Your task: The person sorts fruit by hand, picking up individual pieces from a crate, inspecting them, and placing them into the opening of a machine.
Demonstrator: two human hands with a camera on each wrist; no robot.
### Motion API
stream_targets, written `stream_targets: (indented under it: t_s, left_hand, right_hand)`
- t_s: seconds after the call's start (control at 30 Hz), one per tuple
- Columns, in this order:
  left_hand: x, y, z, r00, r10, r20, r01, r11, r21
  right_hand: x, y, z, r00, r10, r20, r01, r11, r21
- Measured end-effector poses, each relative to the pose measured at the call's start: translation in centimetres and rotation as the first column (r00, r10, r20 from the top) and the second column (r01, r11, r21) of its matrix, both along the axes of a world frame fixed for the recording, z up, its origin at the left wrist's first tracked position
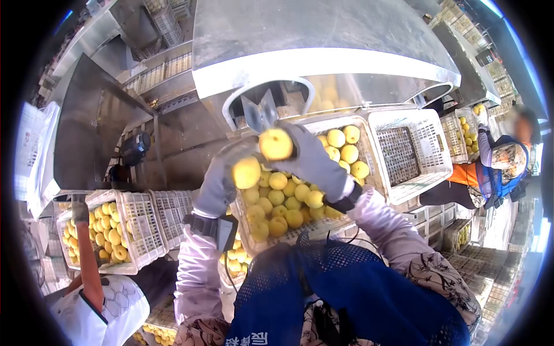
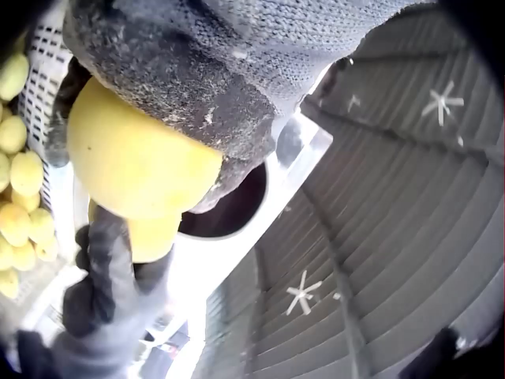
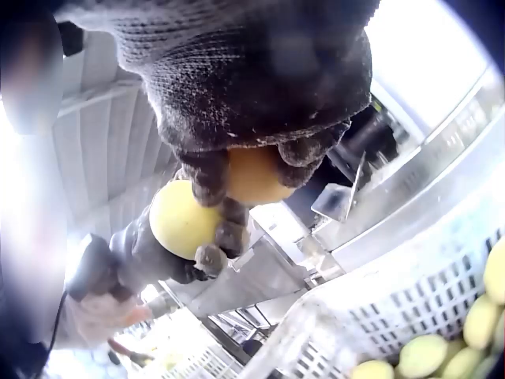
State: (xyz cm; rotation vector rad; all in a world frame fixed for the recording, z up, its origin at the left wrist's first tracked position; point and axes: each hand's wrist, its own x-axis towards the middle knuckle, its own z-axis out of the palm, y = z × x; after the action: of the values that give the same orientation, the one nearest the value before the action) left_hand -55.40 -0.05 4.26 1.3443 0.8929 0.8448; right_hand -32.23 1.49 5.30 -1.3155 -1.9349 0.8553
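Note:
Grey gloves cover both hands. My left hand [image 1: 222, 173] grips a yellow round fruit [image 1: 246, 172], which fills much of the left wrist view [image 2: 138, 154]. My right hand [image 1: 314, 158] holds another yellow fruit [image 1: 276, 144], its dark-coated fingers curled round it in the right wrist view [image 3: 256, 175]. The hands are close together above the near part of a white plastic crate [image 1: 369, 153] filled with yellow fruit [image 1: 277, 181]. In the right wrist view the left hand's fruit [image 3: 183, 219] shows just beyond the right hand.
A metal machine [image 1: 323, 34] with a rounded opening [image 1: 268, 104] stands beyond the crate. An empty white crate [image 1: 410, 151] adjoins it on the right. Other fruit crates [image 1: 138, 230] stand at left, where a person's arm [image 1: 88, 254] reaches in. Another person [image 1: 496, 167] works at far right.

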Motion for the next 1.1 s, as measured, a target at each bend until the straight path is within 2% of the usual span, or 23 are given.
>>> stream_targets:
  t_s: [0.03, 0.1, 0.17, 0.23, 0.27, 0.3, 0.37, 0.5, 0.57, 0.6, 0.63, 0.7, 0.73, 0.77, 0.8, 0.83, 0.87, 0.9, 0.93, 0.97, 1.0, 1.03, 1.1]
  left_hand:
    - [-0.4, 0.1, 0.1, 0.998, 0.059, 0.002, -0.059, 0.996, 0.074]
    - [-2.2, 0.3, -2.4, 0.985, 0.159, -0.067, -0.14, 0.963, 0.229]
    - [-3.1, -1.0, -5.9, 0.987, 0.15, -0.064, -0.139, 0.979, 0.149]
    - [-3.7, -3.5, -8.7, 0.994, 0.106, -0.028, -0.101, 0.987, 0.125]
    - [-3.1, -4.1, -8.2, 0.99, 0.13, -0.05, -0.118, 0.972, 0.202]
    - [-2.9, -5.8, -7.1, 0.99, 0.141, -0.024, -0.142, 0.969, -0.203]
    - [-3.3, -7.7, -9.0, 0.991, 0.097, -0.089, -0.103, 0.993, -0.065]
    - [-3.3, -8.9, -9.9, 0.985, 0.089, -0.151, -0.105, 0.99, -0.098]
    - [-2.0, -7.1, -8.5, 0.917, 0.292, 0.271, -0.196, 0.922, -0.333]
    - [-1.7, -6.3, -8.5, 0.863, 0.322, 0.389, -0.189, 0.92, -0.343]
    - [-1.6, -5.7, -8.5, 0.796, 0.353, 0.491, -0.184, 0.915, -0.359]
    - [-1.2, -3.8, -6.6, 0.958, 0.277, 0.076, -0.282, 0.957, 0.065]
    - [-1.2, -2.8, -5.4, 0.956, 0.282, 0.075, -0.287, 0.955, 0.069]
    - [-1.2, -1.8, -4.1, 0.827, 0.343, 0.445, -0.156, 0.901, -0.405]
    - [-1.0, -1.3, -3.5, 0.544, 0.518, 0.66, 0.187, 0.692, -0.697]
    - [-0.9, -1.4, -4.7, 0.543, 0.513, 0.665, 0.19, 0.696, -0.692]
    - [-0.9, -1.6, -7.1, 0.891, 0.218, 0.398, -0.091, 0.945, -0.313]
    - [-0.9, -1.7, -8.3, 0.988, 0.109, -0.11, -0.082, 0.971, 0.225]
    - [-0.1, -1.9, -7.9, 0.961, 0.197, -0.196, -0.113, 0.92, 0.375]
    - [0.9, -1.6, -6.6, 0.96, 0.197, -0.199, -0.11, 0.92, 0.377]
    - [1.9, -1.1, -5.1, 0.945, 0.264, 0.194, -0.254, 0.964, -0.076]
    - [2.6, -0.6, -4.2, 0.749, 0.453, 0.483, -0.164, 0.833, -0.528]
    - [3.3, -0.7, -4.8, 0.754, 0.456, 0.473, -0.231, 0.858, -0.459]
  right_hand:
    - [-1.1, 1.4, -0.8, 0.992, -0.109, -0.064, 0.107, 0.993, -0.044]
    - [-2.7, 4.1, -4.4, 0.966, -0.247, -0.077, 0.255, 0.96, 0.113]
    - [-4.3, 5.0, -4.4, 0.929, -0.339, 0.15, 0.317, 0.936, 0.153]
    - [-5.4, 5.3, -5.7, 0.922, -0.376, 0.091, 0.355, 0.917, 0.183]
    - [-5.8, 5.4, -6.1, 0.914, -0.405, 0.037, 0.389, 0.897, 0.21]
    - [-6.0, 5.7, -6.3, 0.912, -0.408, 0.041, 0.392, 0.896, 0.208]
    - [-6.3, 6.5, -6.3, 0.913, -0.409, -0.003, 0.403, 0.898, 0.175]
    - [-7.1, 10.9, -6.6, 0.883, -0.462, 0.085, 0.428, 0.865, 0.26]
    - [-6.6, 11.5, -5.3, 0.869, -0.471, 0.151, 0.381, 0.831, 0.405]
    - [-5.2, 11.5, -4.2, 0.952, -0.303, 0.048, 0.3, 0.952, 0.067]
    - [-4.7, 10.1, -1.5, 0.956, -0.259, -0.137, 0.254, 0.966, -0.057]
    - [-4.1, 6.5, 1.0, 0.898, -0.294, -0.327, 0.165, 0.915, -0.369]
    - [-3.7, 4.2, 1.1, 0.961, -0.171, -0.219, 0.14, 0.979, -0.151]
    - [-3.7, 2.3, 0.9, 0.962, -0.166, -0.218, 0.137, 0.98, -0.144]
    - [-3.6, 0.6, 0.6, 0.993, -0.037, -0.113, 0.015, 0.982, -0.188]
    - [-3.4, -0.6, 0.2, 0.995, 0.096, -0.014, -0.096, 0.964, -0.247]
    - [-3.4, -1.4, -0.5, 0.996, 0.091, -0.013, -0.091, 0.965, -0.245]
    - [-3.6, -1.9, -1.2, 0.995, 0.083, 0.062, -0.068, 0.975, -0.212]
    - [-3.8, -2.1, -1.5, 0.988, 0.075, 0.135, -0.051, 0.983, -0.176]
    - [-3.7, -2.3, -1.2, 0.989, 0.073, 0.131, -0.05, 0.984, -0.173]
    - [-3.5, -2.5, -0.6, 0.998, 0.014, 0.06, -0.002, 0.979, -0.202]
    - [-3.3, -2.6, -0.2, 0.999, -0.048, -0.008, 0.045, 0.971, -0.233]
    - [-3.4, -2.7, -0.5, 0.996, -0.074, -0.041, 0.062, 0.967, -0.249]
